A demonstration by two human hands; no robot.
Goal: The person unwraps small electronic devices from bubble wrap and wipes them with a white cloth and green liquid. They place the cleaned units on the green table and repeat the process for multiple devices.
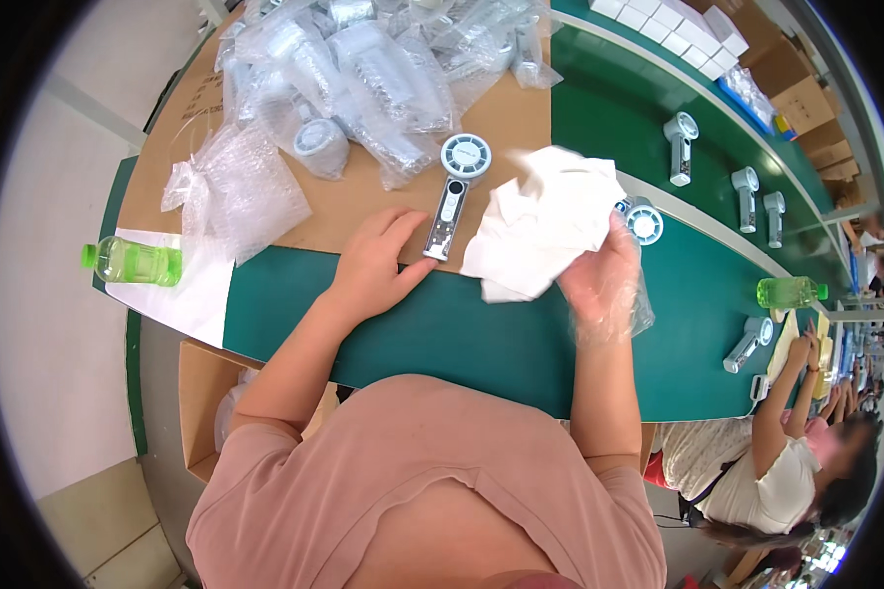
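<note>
Gripping a white cloth (545,226) in the right hand (604,280), a worker (422,461) rests the left hand (378,263), thumb and forefinger apart, beside a grey handheld fan (452,201) lying on a brown sheet (523,120) atop the green table (462,344). Beyond the fan, bubble-wrapped bundles (388,74) pile up; well to its right are white boxes (676,29) and a co-worker (756,486); to its left, a green-capped bottle (138,262) and white paper (192,306).

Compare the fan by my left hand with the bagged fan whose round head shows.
The loose fan is uncovered; the bagged fan is in clear bubble wrap. The loose fan shows its whole handle, while the bagged fan's handle is mostly hidden. Both have round, pale gray, vented heads.
</note>
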